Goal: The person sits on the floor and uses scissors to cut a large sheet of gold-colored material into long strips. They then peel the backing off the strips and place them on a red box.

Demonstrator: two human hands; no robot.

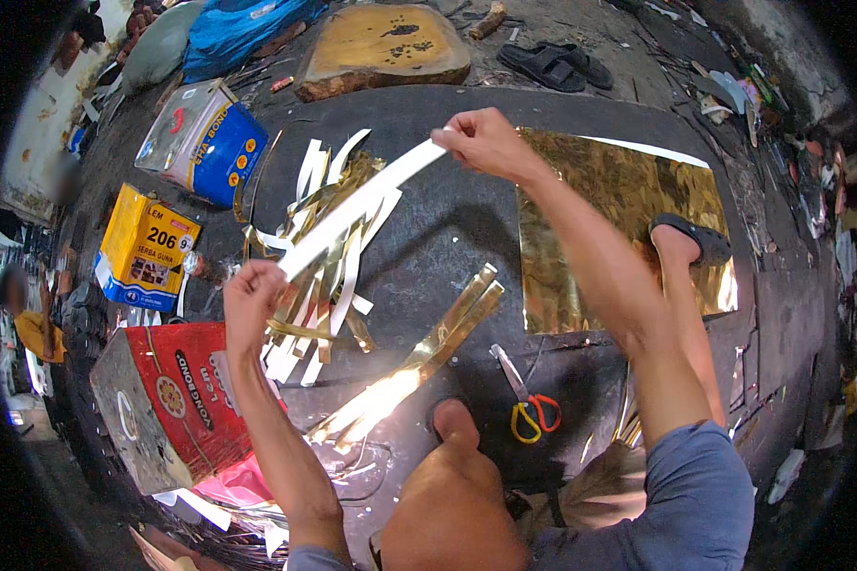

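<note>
A long white strip [367,205] is stretched taut between my two hands, slanting up to the right. My left hand [252,297] pinches its lower end beside the tins, and my right hand [488,143] pinches the upper end. Under the strip lies a loose pile of white and gold strips [338,285]. Several longer gold strips [438,338] lie nearer to me. Scissors [524,400] with one yellow and one red handle loop rest beside my foot. To the right, a shiny gold sheet [590,238] lies flat, with my sandalled foot [690,240] at its right edge.
Along the left stand a blue-and-white tin [205,143], a yellow tin [148,249] and a red tin [176,400]. A thick wooden block [386,48] sits at the back, with black sandals [554,67] to its right. Scraps litter the dark floor's edges.
</note>
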